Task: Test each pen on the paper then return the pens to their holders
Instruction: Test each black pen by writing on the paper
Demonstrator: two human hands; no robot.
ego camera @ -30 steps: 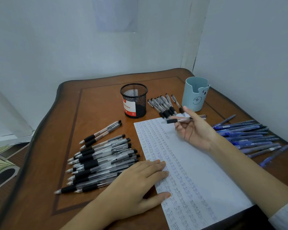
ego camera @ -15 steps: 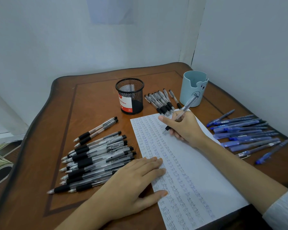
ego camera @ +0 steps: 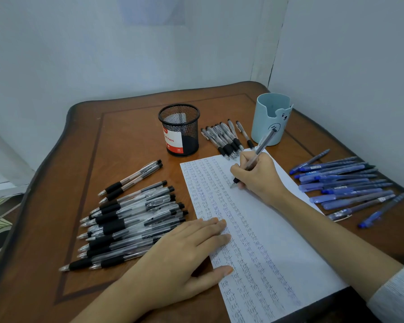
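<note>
The glossy wooden table (ego camera: 126, 141) carries a white paper (ego camera: 278, 241) packed with columns of handwritten "test" marks, a heap of clear black-grip pens (ego camera: 131, 220) to its left, a row of blue pens (ego camera: 345, 183) to its right, and on the far side a black wire-mesh holder (ego camera: 179, 129) and a smooth pale-blue cup holder (ego camera: 269, 117). The left hand (ego camera: 180, 259) lies flat, fingers straight, on the paper's near left edge and should press firmly so the sheet cannot slide, while the right hand (ego camera: 259, 178) pinches 1 clear pen (ego camera: 261, 145), tip on the sheet's far part, where a short light stroke should suffice.
</note>
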